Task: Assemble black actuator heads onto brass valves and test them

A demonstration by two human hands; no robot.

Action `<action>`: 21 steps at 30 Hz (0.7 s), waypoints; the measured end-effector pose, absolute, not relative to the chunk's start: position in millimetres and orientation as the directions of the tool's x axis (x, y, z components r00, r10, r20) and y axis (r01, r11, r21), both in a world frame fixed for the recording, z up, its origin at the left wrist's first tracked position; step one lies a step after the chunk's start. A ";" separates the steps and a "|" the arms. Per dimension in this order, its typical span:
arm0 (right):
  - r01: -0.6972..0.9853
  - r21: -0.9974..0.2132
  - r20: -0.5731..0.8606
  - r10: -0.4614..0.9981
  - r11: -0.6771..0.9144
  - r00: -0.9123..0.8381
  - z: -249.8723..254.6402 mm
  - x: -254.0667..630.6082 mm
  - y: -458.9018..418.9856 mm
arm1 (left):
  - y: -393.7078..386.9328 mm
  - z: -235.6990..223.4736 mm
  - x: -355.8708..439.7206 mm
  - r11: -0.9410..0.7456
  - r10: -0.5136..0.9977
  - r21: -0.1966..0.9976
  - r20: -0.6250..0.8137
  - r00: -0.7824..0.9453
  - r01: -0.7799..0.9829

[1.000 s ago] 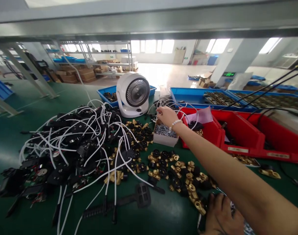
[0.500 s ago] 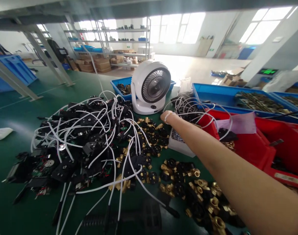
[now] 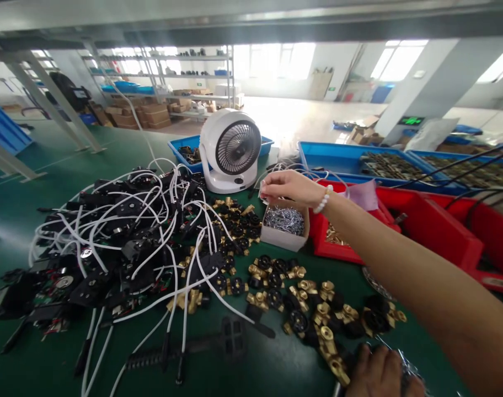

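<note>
Head: box of silvery pieces

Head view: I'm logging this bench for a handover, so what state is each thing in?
Fan: upright; cannot tell if running.
Small box: open, holding metal pieces.
White cables: tangled.
Brass fittings: lying loose.
Blue trays: open, holding parts.
Red bins: open.
Green sign: lit.
Right hand: fingers bent, grip unclear.
Left hand: partly out of frame.
</note>
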State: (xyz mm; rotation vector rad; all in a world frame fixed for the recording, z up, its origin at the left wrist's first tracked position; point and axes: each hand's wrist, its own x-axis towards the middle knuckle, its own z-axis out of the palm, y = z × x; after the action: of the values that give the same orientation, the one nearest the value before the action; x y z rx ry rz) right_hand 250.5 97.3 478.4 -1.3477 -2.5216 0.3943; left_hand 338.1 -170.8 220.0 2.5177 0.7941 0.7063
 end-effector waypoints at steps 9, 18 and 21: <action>0.928 -0.065 -0.092 0.924 0.366 -0.371 434.9 308.3 54.0 | -172.5 284.7 275.9 -0.668 0.582 0.640 0.132 0.803 0.379; 0.929 0.062 0.063 0.927 0.366 -0.369 416.7 317.4 -8.2 | -163.9 275.3 280.4 -0.865 0.497 0.318 0.447 0.744 0.388; 0.907 0.025 0.115 0.900 0.420 -0.420 427.5 332.3 -58.1 | -158.3 294.4 277.1 -0.883 0.465 0.224 0.545 0.698 0.413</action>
State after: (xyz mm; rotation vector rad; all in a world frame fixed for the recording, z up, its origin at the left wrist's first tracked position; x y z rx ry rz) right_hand 332.3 -58.1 427.5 -1.6430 -2.5763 -0.1271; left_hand 277.1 -158.3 294.4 2.8164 0.7299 0.9391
